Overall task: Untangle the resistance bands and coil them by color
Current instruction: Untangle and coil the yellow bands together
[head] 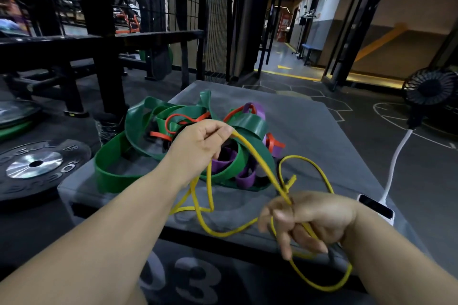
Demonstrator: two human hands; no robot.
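left hand, right hand gripping yellow band

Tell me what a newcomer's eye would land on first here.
The bright yellow band stands out, stretched between the left hand, raised over the pile, and the right hand, nearer the camera, whose fingers curl round it. Behind it, a tangled heap of green, red and purple bands lies on a grey padded box. A black weight plate lies on the floor at left.
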